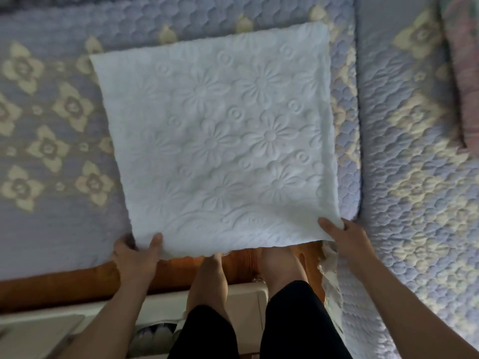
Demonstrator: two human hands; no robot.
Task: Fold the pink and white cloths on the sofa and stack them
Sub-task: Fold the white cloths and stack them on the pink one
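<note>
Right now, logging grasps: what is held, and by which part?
The white cloth, pinched at its two near corners: left hand on one, right hand on the other.

The white cloth [215,141] lies spread on the sofa's left seat cushion [46,141], its near edge hanging over the cushion's front, with the left hand [136,255] gripping its near left corner and the right hand [344,234] gripping its near right corner. To the right of the cloth, past the seam, lies the right seat cushion [414,177], and at that cushion's far right edge rests the pink cloth [464,73]. Below the cloth's near edge stand the person's legs [248,294], between the two forearms and in front of the sofa's wooden front rail [64,286].
</note>
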